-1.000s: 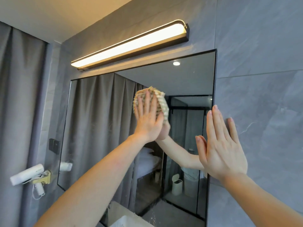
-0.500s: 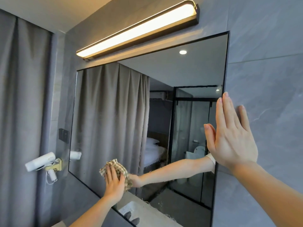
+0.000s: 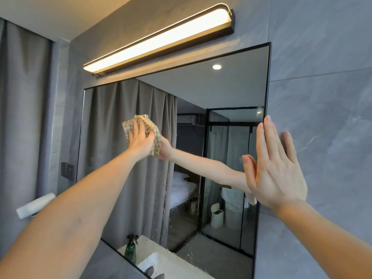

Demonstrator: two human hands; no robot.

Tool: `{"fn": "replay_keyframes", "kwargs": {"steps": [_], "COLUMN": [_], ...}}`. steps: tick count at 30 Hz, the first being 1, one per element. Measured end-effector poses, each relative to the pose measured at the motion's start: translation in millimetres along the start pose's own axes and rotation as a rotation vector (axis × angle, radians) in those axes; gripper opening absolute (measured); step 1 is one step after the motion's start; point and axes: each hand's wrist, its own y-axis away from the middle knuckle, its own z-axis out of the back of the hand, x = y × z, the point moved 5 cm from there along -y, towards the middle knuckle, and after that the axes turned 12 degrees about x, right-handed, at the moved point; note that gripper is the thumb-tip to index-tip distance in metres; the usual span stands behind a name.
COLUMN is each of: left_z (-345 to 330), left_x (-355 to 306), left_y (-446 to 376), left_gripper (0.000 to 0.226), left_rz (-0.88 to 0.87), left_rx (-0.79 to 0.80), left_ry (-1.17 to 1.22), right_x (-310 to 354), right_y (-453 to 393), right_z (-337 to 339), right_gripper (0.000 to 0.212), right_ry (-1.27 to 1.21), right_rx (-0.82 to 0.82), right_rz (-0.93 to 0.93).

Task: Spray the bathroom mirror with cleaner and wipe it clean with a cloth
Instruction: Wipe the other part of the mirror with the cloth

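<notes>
The left hand (image 3: 141,140), fingers spread flat, presses the cloth (image 3: 154,137) on the mirror (image 3: 231,87) mid-height, up from the lower left edge half a second ago. The right hand (image 3: 275,174) stays flat and open on the wall (image 3: 322,117) at the mirror's right edge.

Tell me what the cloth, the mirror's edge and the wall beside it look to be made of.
Cloth: a woven or waffle-textured fabric, beige checked, soft enough to bunch under the left hand. Mirror edge: a thin dark frame, likely metal, matte. Wall: large grey tiles with pale marble-like veins and a visible grout line, probably ceramic or stone, dull sheen; the right hand lies flat against it.
</notes>
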Motion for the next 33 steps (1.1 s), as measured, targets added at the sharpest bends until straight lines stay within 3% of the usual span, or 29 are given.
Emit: {"fn": "replay_keyframes", "kwargs": {"steps": [3, 6, 13, 18, 23, 28, 33], "left_z": [-10.9, -29.3, -90.2, -119.7, -86.9, -32.3, -39.9], "left_x": [-11.9, 26.4, 184.5, 214.4, 173.6, 58.6, -28.1], "left_y": [6.0, 13.7, 76.2, 106.3, 72.9, 24.5, 34.1], "left_gripper": [0.069, 0.069, 0.071, 0.072, 0.072, 0.071, 0.078], "left_rz": [0.003, 0.009, 0.308, 0.43, 0.408, 0.135, -0.181], "left_rx": [-0.085, -0.112, 0.043, 0.119, 0.07, -0.047, -0.107], "left_ry": [0.017, 0.039, 0.124, 0.189, 0.204, 0.126, -0.086], "right_x": [0.2, 0.1, 0.4, 0.8, -0.2, 0.9, 0.1], "right_y": [-0.3, 0.0, 0.7, 0.9, 0.9, 0.3, 0.5], "right_z": [0.2, 0.1, -0.8, -0.2, -0.3, 0.1, 0.2], "right_gripper": [0.075, 0.075, 0.075, 0.075, 0.075, 0.075, 0.075], "right_ry": [-0.004, -0.001, -0.02, -0.014, -0.001, 0.002, 0.005], "right_rx": [0.002, 0.0, -0.016, -0.009, 0.024, 0.018, 0.024], "right_rz": [-0.001, -0.012, -0.007, -0.015, -0.018, -0.014, -0.019]}}
